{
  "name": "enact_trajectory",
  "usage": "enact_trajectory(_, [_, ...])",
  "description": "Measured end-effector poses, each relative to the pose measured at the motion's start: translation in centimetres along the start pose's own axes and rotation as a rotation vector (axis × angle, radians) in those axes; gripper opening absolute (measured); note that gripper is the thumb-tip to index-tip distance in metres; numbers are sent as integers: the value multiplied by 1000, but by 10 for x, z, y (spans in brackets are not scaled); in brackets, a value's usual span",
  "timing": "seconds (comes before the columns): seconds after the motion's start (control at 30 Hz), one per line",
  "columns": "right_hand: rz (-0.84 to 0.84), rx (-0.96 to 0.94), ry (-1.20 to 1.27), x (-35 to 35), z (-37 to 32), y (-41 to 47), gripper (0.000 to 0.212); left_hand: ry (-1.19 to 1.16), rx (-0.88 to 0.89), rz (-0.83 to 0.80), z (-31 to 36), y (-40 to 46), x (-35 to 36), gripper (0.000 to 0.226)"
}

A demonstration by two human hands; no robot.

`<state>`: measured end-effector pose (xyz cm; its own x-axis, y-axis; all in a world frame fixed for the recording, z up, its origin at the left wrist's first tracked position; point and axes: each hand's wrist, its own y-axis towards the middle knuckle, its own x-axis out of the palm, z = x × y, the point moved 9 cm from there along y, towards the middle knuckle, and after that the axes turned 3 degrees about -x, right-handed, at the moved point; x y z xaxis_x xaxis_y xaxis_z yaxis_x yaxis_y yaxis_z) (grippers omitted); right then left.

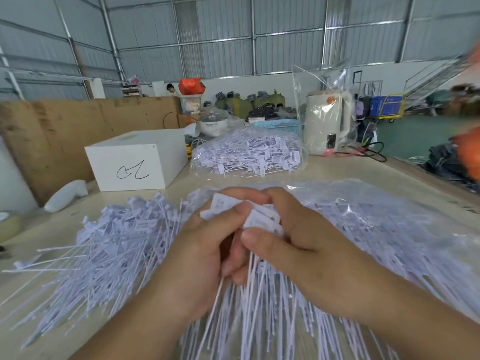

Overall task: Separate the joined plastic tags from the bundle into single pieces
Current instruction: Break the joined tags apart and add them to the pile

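Both hands meet over the pale tabletop (337, 167). The left hand (205, 245) and the right hand (298, 229) curl their fingers tight around a small bundle of white plastic tags with long thin tails (257, 216). Loose white tags (111, 245) lie piled all around.

- The table (337, 172) carries everything.
- A loose pile of tags (109, 245) lies near left; a bag of tags (384, 229) lies near right.
- Between them, both hands meet: left hand (205, 255), right hand (298, 237), with a bundle (259, 216) in them.
- Farther off, a box (135, 159) sits left, a second bag (249, 152) centre, a kettle (327, 120) right.
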<state>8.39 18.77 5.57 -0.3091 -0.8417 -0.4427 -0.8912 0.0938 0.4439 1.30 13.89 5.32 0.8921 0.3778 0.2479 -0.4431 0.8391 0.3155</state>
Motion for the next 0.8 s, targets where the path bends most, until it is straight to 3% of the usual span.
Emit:
enact_trajectory(0.1, [-34, 64, -77, -3, 6, -2, 39, 86, -7, -66, 1, -2, 6, 18])
enact_trajectory(0.23, [-70, 113, -235, -4, 15, -2, 46, 136, -49, -4, -5, 0, 1, 12])
enact_trajectory(0.4, [49, 137, -229, -24, 13, -4, 27, 32, -33, 113, 0, 3, -15, 8])
enact_trajectory(0.47, [100, 118, -234, -32, 10, -5, 40, 6, -17, 137, 4, 4, -20, 8])
enact_trajectory(0.67, [441, -34, -279, -41, -14, -7, 45, -205, -28, 128, -1, 5, -10, 13])
enact_trajectory(0.73, [645, -46, -169, -57, -13, -14, 44, -267, -43, 130, -6, 4, -7, 11])
enact_trajectory(0.8, [730, -44, -76, -73, -13, -19, 45, -267, -46, 158, -10, 3, -9, 10])
